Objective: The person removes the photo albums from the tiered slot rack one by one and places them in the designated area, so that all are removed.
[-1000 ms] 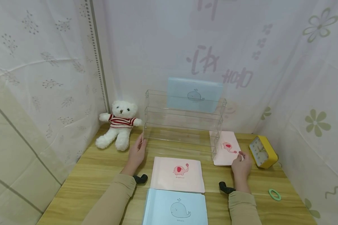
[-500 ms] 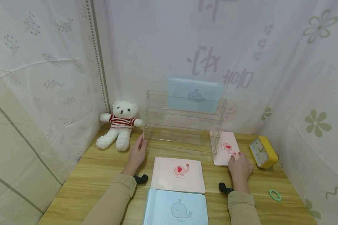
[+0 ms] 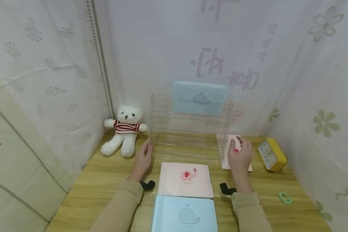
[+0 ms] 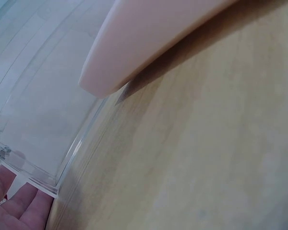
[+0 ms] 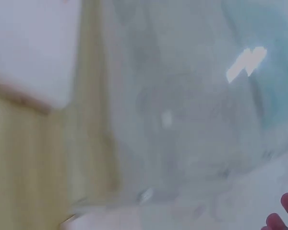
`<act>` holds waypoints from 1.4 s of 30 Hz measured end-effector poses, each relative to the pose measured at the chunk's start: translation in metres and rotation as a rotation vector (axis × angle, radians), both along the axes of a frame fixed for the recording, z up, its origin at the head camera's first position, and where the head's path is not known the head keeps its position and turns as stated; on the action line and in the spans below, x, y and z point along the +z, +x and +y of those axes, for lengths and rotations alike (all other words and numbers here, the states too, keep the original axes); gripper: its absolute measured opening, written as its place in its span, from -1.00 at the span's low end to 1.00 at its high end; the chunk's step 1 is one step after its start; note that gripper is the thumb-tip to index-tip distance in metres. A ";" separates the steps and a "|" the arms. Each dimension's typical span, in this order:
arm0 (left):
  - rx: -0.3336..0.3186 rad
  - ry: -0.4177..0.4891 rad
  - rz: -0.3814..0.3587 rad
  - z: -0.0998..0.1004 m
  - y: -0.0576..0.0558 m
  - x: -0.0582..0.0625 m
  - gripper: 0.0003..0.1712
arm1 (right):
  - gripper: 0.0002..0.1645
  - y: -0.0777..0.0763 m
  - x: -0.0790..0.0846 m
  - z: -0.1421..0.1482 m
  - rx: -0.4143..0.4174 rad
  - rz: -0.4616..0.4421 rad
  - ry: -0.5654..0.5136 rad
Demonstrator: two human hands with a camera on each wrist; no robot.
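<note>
A clear acrylic tiered rack (image 3: 188,138) stands at the back of the table, with a blue whale notebook (image 3: 200,96) upright in its top tier. My left hand (image 3: 143,159) touches the rack's lower left side. In the left wrist view its fingers (image 4: 31,203) lie along the outside of the end panel. My right hand (image 3: 240,154) is raised beside the rack's right end, fingers loosely bent and holding nothing. It partly hides a pink elephant notebook (image 3: 226,162) lying there. In front lie another pink elephant notebook (image 3: 174,180) and a blue whale notebook (image 3: 169,214).
A white teddy bear (image 3: 127,137) in a striped sweater sits left of the rack. To the right are a yellow alarm clock (image 3: 274,154) and a green ring (image 3: 285,198) on the wooden table (image 3: 84,196). Printed curtains hang behind and at both sides.
My right hand has come off the right-hand pink notebook's near edge and moved up and inward toward the rack's right end. The left hand stays at the rack's left side.
</note>
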State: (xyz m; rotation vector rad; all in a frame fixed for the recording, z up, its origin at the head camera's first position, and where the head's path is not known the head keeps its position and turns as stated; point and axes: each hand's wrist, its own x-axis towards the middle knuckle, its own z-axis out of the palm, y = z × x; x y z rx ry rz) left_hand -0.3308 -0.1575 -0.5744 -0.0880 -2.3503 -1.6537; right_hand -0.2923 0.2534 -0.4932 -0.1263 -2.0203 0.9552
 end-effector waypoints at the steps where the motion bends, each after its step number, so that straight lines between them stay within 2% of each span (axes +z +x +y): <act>1: 0.001 0.000 0.003 0.001 -0.001 -0.001 -0.36 | -0.57 -0.002 0.010 -0.004 0.033 0.033 0.011; 7: 0.022 0.000 0.042 0.004 -0.003 -0.002 -0.38 | -0.52 -0.022 0.086 -0.019 0.198 0.159 0.122; 11: 0.024 0.001 0.037 0.003 -0.003 -0.002 -0.38 | -0.48 -0.040 0.136 -0.026 0.248 0.209 0.199; 15: 0.013 0.013 0.025 0.001 -0.005 -0.002 -0.38 | -0.40 -0.055 0.179 -0.034 0.282 0.156 0.274; 18: 0.009 0.021 0.017 0.001 -0.005 -0.001 -0.37 | -0.35 -0.068 0.200 -0.041 0.315 0.104 0.351; 23: -0.010 0.037 -0.012 0.000 -0.003 -0.003 -0.35 | -0.32 -0.086 0.213 -0.049 0.352 0.023 0.437; 29: 0.003 0.054 -0.011 -0.002 -0.005 -0.003 -0.37 | -0.30 -0.096 0.211 -0.057 0.355 -0.144 0.469; 36: -0.014 0.040 -0.017 -0.002 -0.006 -0.005 -0.38 | -0.39 -0.099 0.204 -0.062 0.224 -0.134 0.520; 42: -0.016 0.036 -0.026 0.000 -0.004 -0.005 -0.37 | -0.49 -0.102 0.200 -0.065 0.207 -0.167 0.470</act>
